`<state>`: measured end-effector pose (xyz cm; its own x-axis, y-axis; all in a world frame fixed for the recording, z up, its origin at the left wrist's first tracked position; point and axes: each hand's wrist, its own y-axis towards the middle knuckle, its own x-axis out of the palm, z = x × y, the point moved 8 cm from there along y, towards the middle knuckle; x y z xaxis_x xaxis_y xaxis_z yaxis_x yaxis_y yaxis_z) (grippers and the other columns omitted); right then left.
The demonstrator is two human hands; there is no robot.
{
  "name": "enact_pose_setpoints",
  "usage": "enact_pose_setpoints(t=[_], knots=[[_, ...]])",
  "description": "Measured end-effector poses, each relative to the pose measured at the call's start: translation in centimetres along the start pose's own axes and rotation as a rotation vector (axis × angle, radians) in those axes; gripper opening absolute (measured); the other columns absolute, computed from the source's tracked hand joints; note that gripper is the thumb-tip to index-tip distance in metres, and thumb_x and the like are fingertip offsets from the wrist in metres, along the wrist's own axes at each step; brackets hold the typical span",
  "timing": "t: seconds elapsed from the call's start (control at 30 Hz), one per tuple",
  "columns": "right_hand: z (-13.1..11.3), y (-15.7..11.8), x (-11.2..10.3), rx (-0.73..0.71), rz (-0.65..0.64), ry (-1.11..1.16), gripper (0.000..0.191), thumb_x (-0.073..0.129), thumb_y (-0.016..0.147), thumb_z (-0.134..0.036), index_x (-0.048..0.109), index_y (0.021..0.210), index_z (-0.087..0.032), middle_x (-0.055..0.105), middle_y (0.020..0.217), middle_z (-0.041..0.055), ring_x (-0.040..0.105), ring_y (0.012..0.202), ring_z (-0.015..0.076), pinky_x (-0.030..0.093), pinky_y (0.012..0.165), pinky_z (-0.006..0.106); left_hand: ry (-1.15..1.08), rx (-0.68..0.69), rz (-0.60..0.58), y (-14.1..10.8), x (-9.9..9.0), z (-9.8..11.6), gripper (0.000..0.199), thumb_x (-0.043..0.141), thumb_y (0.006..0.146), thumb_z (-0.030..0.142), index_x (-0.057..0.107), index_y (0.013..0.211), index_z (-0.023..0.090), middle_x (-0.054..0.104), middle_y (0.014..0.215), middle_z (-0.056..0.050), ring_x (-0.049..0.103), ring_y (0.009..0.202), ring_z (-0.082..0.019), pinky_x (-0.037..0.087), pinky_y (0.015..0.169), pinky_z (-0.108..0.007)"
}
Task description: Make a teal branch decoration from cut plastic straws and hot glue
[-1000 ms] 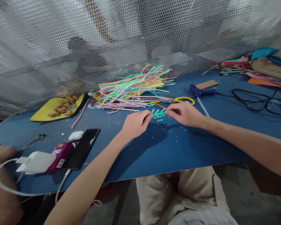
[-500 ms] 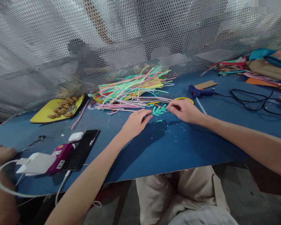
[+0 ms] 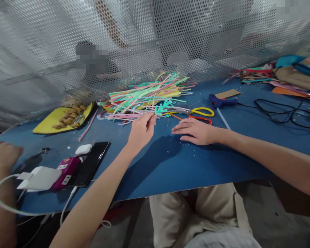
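Observation:
My left hand (image 3: 142, 130) pinches a teal pipe-cleaner sprig (image 3: 163, 107) by its lower end. Short side pieces branch from its stem, and it is held up before the pile of pastel pipe cleaners (image 3: 147, 91). My right hand (image 3: 193, 131) lies palm down on the blue table (image 3: 155, 172), fingers stretched out, with nothing in it. Just beyond that hand are scissors (image 3: 203, 112) with one yellow and one red handle loop; their blades reach toward the pile.
A blue glue gun (image 3: 223, 101) with a black cord sits at right, near cardboard (image 3: 227, 93). At left are a yellow tray (image 3: 48, 122) of brown pieces, a phone (image 3: 91, 165), a purple power adapter (image 3: 67, 172) and another person's hand (image 3: 5, 153).
My left hand has lifted the teal sprig up and left. My right hand has let go of the scissors, come down toward me and flattened on the table.

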<state>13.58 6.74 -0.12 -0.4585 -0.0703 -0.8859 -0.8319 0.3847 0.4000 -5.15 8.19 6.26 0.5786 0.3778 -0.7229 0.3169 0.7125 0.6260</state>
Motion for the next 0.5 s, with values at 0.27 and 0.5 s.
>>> enact_pose_setpoints(t=[0.27, 0.5], knots=[[2.4, -1.4, -0.2, 0.097, -0.127, -0.215, 0.042, 0.042, 0.107, -0.039, 0.068, 0.135, -0.022, 0.068, 0.140, 0.0068, 0.055, 0.129, 0.0343, 0.037, 0.107, 0.054, -0.066, 0.364, -0.520, -2.0, 3.2, 3.4, 0.023, 0.047, 0.101, 0.025, 0.066, 0.089, 0.019, 0.069, 0.082, -0.004, 0.063, 0.077, -0.016, 0.046, 0.074, -0.029], [3.9, -1.9, -0.9, 0.175, -0.161, -0.133, 0.041, 0.046, 0.105, -0.038, 0.067, 0.137, -0.025, 0.065, 0.144, 0.0050, 0.057, 0.129, 0.0311, 0.039, 0.108, 0.051, -0.027, 0.356, -0.751, -3.2, 5.1, 3.4, 0.026, 0.056, 0.099, 0.043, 0.067, 0.088, 0.022, 0.071, 0.088, -0.003, 0.064, 0.082, -0.018, 0.046, 0.077, -0.031]])
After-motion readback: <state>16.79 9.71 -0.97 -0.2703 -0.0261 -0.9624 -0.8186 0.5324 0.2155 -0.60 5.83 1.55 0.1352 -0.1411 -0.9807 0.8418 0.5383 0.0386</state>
